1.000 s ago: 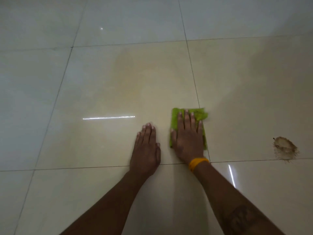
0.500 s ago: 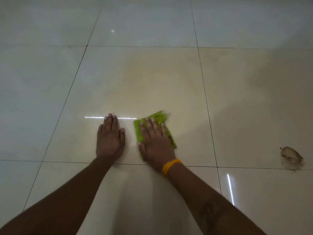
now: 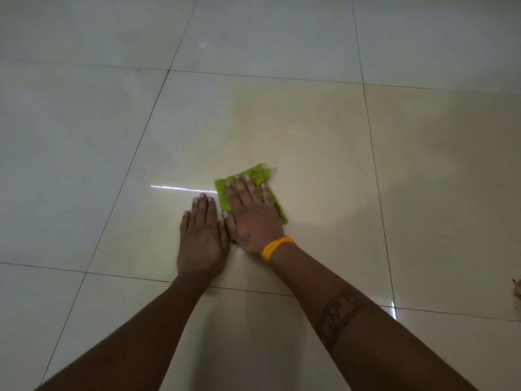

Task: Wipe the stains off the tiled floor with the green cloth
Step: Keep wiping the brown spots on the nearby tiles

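A folded green cloth (image 3: 258, 176) lies flat on a glossy cream floor tile (image 3: 310, 142). My right hand (image 3: 251, 214), with a yellow band at the wrist, presses on the cloth with straight, spread fingers and hides most of it. My left hand (image 3: 202, 238) rests flat on the bare tile just left of the cloth, fingers together and straight, its thumb side touching my right hand. A brown stain (image 3: 517, 290) shows only partly at the right edge of the frame.
Large glossy tiles with dark grout lines (image 3: 375, 170) cover the whole view. A bright streak of reflected light (image 3: 180, 188) lies left of the cloth. A faint yellowish smear spreads over the tile beyond the cloth.
My right hand slid the cloth left from the grout line across the tile, then slightly right again. My left hand moved along beside it. The brown stain has drifted toward the right frame edge.
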